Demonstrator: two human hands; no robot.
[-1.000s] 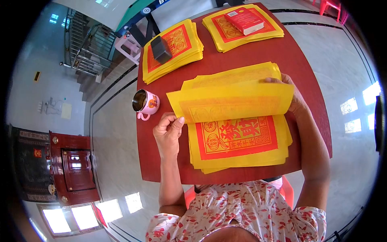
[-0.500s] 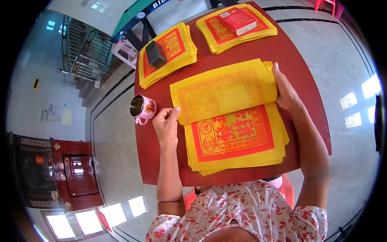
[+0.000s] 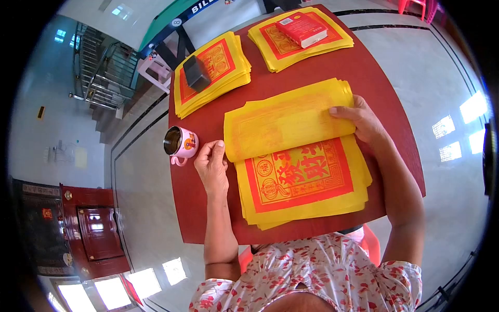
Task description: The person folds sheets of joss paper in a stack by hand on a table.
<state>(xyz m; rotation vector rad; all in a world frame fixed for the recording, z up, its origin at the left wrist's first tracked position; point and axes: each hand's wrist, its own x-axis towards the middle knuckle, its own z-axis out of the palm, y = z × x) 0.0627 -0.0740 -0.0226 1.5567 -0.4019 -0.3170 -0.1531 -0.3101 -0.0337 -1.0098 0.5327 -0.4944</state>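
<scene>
A stack of yellow paper sheets with red and gold printing lies in front of me. Its upper sheets are folded back, and the folded yellow paper covers the far half. My left hand is closed beside the fold's left end, thumb and forefinger pinched at the paper's edge. At the right end, my right hand grips the folded paper, its thumb lying on top and its fingers hidden partly behind the edge.
A pink mug with dark liquid stands left. Farther back, a dark block rests on one printed stack, and a red book on another. The red table's edge curves right.
My right thumb has come down onto the folded paper, whose raised flap now lies lower. My left hand stays at the left edge. The view has shifted slightly.
</scene>
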